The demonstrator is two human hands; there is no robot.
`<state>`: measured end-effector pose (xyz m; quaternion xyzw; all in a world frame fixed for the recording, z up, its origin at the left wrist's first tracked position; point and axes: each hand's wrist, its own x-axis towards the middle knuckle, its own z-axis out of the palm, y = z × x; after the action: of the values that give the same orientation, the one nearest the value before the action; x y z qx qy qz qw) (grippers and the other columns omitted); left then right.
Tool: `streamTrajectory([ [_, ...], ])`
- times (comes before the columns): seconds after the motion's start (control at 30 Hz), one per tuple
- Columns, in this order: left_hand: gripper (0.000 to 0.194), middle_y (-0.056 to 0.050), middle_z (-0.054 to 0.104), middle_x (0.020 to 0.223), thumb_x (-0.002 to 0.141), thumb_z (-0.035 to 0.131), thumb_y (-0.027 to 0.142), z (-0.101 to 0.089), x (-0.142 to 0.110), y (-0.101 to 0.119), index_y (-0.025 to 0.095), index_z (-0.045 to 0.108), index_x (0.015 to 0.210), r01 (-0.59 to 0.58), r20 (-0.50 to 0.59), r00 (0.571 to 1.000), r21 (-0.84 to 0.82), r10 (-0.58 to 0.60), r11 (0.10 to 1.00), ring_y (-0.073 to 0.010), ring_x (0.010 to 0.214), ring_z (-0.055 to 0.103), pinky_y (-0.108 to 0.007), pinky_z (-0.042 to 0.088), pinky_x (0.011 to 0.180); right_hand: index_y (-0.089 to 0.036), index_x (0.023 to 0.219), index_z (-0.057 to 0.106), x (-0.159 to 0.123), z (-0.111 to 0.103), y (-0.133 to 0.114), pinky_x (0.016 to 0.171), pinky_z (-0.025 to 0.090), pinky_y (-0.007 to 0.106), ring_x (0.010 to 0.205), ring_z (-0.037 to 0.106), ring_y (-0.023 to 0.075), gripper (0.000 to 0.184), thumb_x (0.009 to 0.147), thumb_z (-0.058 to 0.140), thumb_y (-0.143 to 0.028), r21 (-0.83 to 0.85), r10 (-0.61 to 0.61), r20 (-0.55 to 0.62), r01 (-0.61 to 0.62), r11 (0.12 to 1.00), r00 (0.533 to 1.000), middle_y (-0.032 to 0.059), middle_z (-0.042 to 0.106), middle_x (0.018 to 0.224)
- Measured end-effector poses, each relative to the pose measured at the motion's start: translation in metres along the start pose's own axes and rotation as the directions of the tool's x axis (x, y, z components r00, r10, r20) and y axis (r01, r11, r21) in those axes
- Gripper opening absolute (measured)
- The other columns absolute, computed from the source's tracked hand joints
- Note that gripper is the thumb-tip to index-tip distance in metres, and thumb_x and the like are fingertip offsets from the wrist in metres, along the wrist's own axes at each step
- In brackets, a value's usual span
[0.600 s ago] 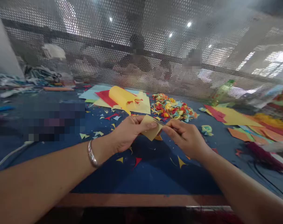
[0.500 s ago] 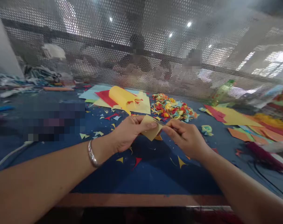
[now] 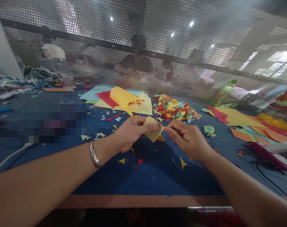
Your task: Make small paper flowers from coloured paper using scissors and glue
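Note:
My left hand, with a silver bangle at the wrist, pinches a small piece of pale yellow paper between thumb and fingers. At the paper's right edge my right hand is closed, thumb against curled fingers. A thin dark line shows by its fingertips, too small to name; what those fingers hold is hidden. Below the hands lie a red paper scrap and a yellow paper scrap. Beyond them is a heap of small colourful paper pieces. A rolled yellow sheet rests on flat coloured sheets.
The blue tabletop ends at a brown front edge. A clear bottle with a white lid stands back left, a green-capped bottle back right. Coloured sheets and a purple corded device lie right. Behind is a perforated metal screen.
Both hands stay almost where they were, still meeting at the pale yellow paper. The view is sharper and has shifted very slightly.

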<state>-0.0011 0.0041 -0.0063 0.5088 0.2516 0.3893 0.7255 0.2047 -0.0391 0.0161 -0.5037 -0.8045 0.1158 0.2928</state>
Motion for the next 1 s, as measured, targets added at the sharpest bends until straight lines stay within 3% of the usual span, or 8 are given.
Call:
streamTrajectory([
  [0.23,0.024,-0.004,0.074,0.077,0.074,0.079,0.035,0.0005,-0.0035,0.0038,0.013,0.074,0.082,0.040,-0.007,0.999,0.016,-0.040,0.999,-0.0114,0.064,0.067,-0.022,0.052,0.064,-0.020,0.070,0.047,0.0002,-0.0003,0.0001,0.055,0.031,0.023,0.055,0.036,0.0093,0.039,0.096,0.045,-0.049,-0.024,0.008,-0.010,-0.008,1.000,1.000,-0.0049,0.040,0.060],
  [0.53,0.022,-0.005,0.075,0.075,0.076,0.078,0.035,-0.0024,-0.0034,0.0043,0.013,0.073,0.079,-0.026,-0.007,1.000,0.057,0.027,0.998,-0.0127,0.064,0.068,-0.022,0.052,0.063,-0.019,0.070,0.049,0.0019,-0.0009,-0.0010,0.053,0.030,0.023,0.054,0.034,0.0087,0.039,0.096,0.046,-0.049,-0.047,0.014,-0.004,-0.014,0.999,1.000,-0.0056,0.038,0.059],
  [0.7,0.020,-0.004,0.074,0.076,0.079,0.076,0.034,-0.0041,-0.0029,0.0021,0.014,0.073,0.081,-0.003,0.052,0.999,0.021,0.002,1.000,-0.0107,0.062,0.066,-0.020,0.051,0.060,-0.019,0.070,0.049,0.0012,0.0000,0.0003,0.053,0.030,0.023,0.054,0.035,0.0085,0.038,0.096,0.046,-0.048,-0.048,0.010,0.004,-0.010,0.999,1.000,-0.0055,0.039,0.059],
  [1.0,0.020,-0.003,0.073,0.075,0.075,0.079,0.031,-0.0004,-0.0030,0.0045,0.012,0.072,0.078,0.054,0.053,0.997,-0.019,-0.053,0.998,-0.0096,0.062,0.066,-0.020,0.051,0.063,-0.020,0.070,0.048,0.0000,-0.0014,-0.0002,0.053,0.031,0.023,0.054,0.035,0.0091,0.038,0.095,0.047,-0.047,-0.034,0.000,0.003,0.000,0.999,1.000,-0.0049,0.040,0.059],
])
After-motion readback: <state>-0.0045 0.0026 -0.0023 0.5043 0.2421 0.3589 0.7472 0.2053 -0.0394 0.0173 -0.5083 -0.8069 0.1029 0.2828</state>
